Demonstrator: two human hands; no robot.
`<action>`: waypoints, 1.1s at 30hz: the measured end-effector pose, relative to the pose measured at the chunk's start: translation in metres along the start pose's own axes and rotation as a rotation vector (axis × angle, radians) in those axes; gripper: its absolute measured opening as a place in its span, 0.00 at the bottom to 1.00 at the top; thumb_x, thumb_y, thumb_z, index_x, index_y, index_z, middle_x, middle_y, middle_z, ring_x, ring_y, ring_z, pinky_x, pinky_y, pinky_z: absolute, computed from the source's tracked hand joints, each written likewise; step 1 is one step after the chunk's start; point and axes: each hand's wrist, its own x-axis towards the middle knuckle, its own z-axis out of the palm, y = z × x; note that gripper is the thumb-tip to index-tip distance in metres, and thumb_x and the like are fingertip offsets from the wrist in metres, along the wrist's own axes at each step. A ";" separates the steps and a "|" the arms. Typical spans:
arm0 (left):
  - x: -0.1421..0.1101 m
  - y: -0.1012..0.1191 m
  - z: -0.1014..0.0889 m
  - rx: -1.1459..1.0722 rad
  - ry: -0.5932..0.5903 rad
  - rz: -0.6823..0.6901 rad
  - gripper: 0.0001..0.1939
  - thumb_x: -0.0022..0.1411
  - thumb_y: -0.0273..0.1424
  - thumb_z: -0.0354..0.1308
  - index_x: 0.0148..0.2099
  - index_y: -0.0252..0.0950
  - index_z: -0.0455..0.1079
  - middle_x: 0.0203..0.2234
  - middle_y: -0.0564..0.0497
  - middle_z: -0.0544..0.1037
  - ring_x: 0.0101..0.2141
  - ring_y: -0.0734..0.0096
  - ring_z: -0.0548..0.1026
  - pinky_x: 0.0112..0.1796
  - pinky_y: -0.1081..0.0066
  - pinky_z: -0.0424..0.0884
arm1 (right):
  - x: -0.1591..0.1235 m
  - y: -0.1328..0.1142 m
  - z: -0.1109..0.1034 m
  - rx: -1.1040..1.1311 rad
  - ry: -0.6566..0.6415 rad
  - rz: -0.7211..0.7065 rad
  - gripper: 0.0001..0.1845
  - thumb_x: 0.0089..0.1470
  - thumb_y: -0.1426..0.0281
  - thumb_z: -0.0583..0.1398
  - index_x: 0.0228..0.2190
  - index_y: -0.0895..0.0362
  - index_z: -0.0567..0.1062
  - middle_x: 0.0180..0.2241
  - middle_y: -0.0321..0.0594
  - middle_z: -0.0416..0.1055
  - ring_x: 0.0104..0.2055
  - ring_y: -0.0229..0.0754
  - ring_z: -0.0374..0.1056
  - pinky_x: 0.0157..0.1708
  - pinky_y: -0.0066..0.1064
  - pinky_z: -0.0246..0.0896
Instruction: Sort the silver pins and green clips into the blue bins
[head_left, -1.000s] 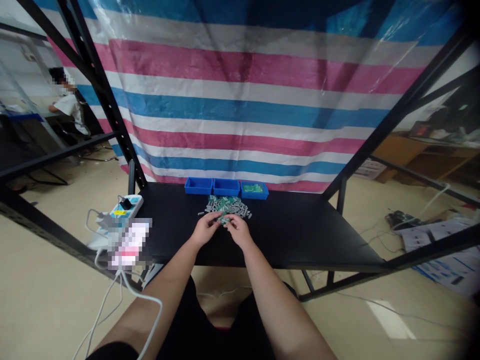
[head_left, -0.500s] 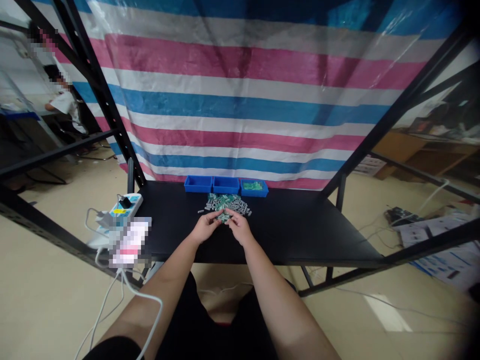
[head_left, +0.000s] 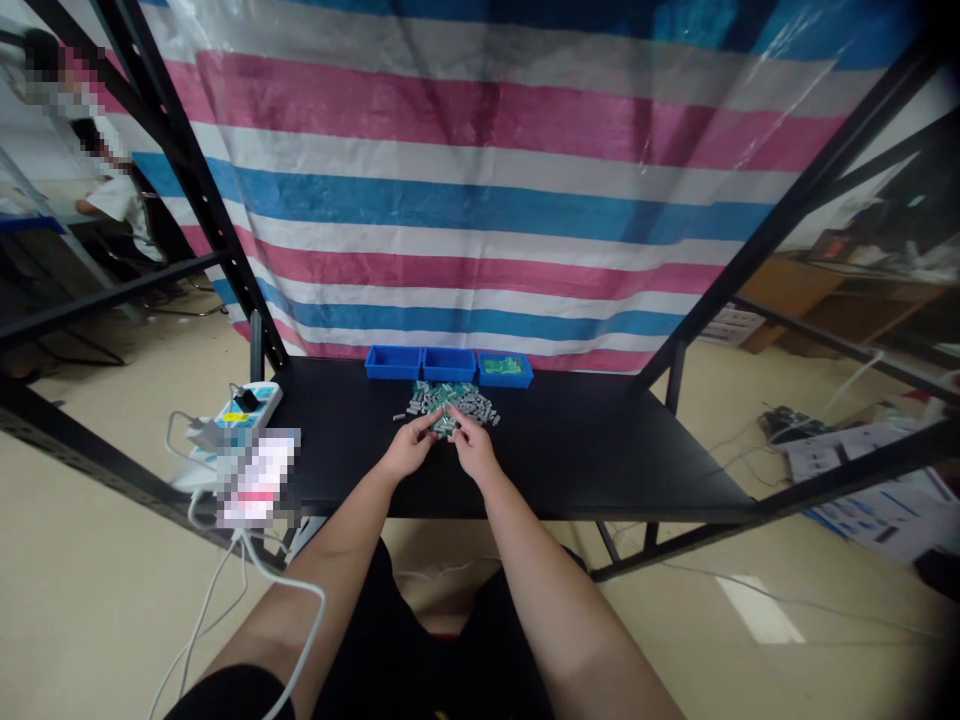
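Observation:
Both my hands meet at the near edge of a loose pile of small grey parts point(head_left: 477, 405) and small green boards point(head_left: 448, 391) on the black table. My left hand point(head_left: 409, 447) reaches in from the left, index finger extended and thumb bent below it, closed around something too small to make out. Mirroring it from the right, my right hand point(head_left: 474, 446) has its index fingertip close to the left one and is also closed on something unclear. Small green and grey pieces show between the fingertips; whether they are held or lie on the table cannot be seen.
Behind the pile stand three blue bins: a left bin point(head_left: 394, 363), a middle bin point(head_left: 449, 364) and a right bin point(head_left: 505, 371) with green boards in it. A power strip point(head_left: 257, 400) with cables and a blurred phone point(head_left: 261, 478) are at the left. Black posts frame the table.
The camera view has shifted slightly. My index fingertips have spread a little and reach further over the pile's near edge; the bins and the pile look the same.

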 end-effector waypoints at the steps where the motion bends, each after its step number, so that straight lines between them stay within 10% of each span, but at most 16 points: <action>1: 0.000 0.000 0.000 0.009 -0.003 0.007 0.27 0.61 0.30 0.60 0.63 0.38 0.69 0.58 0.44 0.73 0.43 0.64 0.78 0.54 0.56 0.70 | -0.001 0.000 0.000 0.002 -0.002 -0.003 0.24 0.56 0.64 0.60 0.55 0.50 0.75 0.52 0.40 0.72 0.33 0.36 0.71 0.43 0.38 0.77; 9: -0.003 0.000 -0.001 -0.282 0.141 -0.041 0.47 0.59 0.30 0.64 0.73 0.50 0.43 0.69 0.40 0.55 0.44 0.67 0.79 0.52 0.57 0.72 | 0.002 0.012 -0.005 0.096 0.161 0.097 0.32 0.53 0.64 0.63 0.59 0.51 0.66 0.39 0.38 0.75 0.31 0.39 0.75 0.30 0.31 0.71; 15: -0.005 0.001 -0.001 -0.275 0.176 -0.101 0.27 0.58 0.29 0.64 0.59 0.38 0.65 0.49 0.44 0.73 0.38 0.69 0.79 0.48 0.60 0.74 | 0.002 0.009 -0.011 0.310 0.318 0.184 0.31 0.48 0.64 0.66 0.53 0.51 0.64 0.32 0.33 0.73 0.27 0.38 0.71 0.27 0.29 0.67; 25: -0.004 0.001 0.001 -0.240 0.191 -0.119 0.15 0.56 0.33 0.64 0.45 0.35 0.70 0.36 0.50 0.73 0.35 0.70 0.75 0.43 0.66 0.72 | -0.006 0.003 -0.015 0.022 0.061 0.125 0.12 0.50 0.61 0.65 0.35 0.54 0.74 0.31 0.37 0.76 0.32 0.41 0.71 0.35 0.32 0.66; 33: -0.005 0.006 0.002 -0.125 0.143 -0.121 0.09 0.56 0.30 0.60 0.41 0.35 0.71 0.29 0.53 0.72 0.30 0.73 0.71 0.35 0.73 0.67 | 0.073 0.005 -0.091 -0.385 0.393 -0.087 0.11 0.55 0.62 0.57 0.38 0.55 0.73 0.32 0.40 0.75 0.32 0.42 0.71 0.37 0.33 0.67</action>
